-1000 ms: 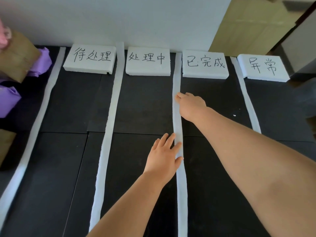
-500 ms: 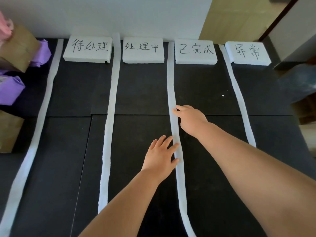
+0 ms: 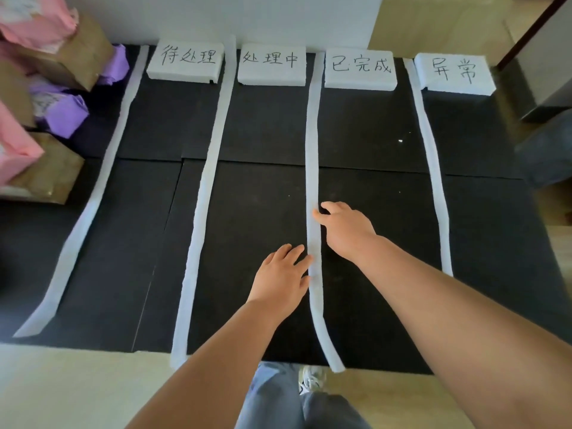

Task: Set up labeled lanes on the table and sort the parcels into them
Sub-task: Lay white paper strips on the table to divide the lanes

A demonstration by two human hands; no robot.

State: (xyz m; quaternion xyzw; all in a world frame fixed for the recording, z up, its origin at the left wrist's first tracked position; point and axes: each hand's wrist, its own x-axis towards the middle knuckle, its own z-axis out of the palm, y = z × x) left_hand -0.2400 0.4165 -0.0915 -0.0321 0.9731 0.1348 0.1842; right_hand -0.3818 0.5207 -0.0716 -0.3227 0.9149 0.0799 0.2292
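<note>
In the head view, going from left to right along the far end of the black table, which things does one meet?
parcels pile → first white strip → label 待处理 → second white strip → label 处理中 → third white strip → label 已完成 → fourth white strip → label 异常

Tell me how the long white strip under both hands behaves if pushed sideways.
The long white strip is probably floppy: its near end curves sideways on the black table mat. It looks thin and light, so a push may buckle it where the left hand and right hand do not press.
</note>
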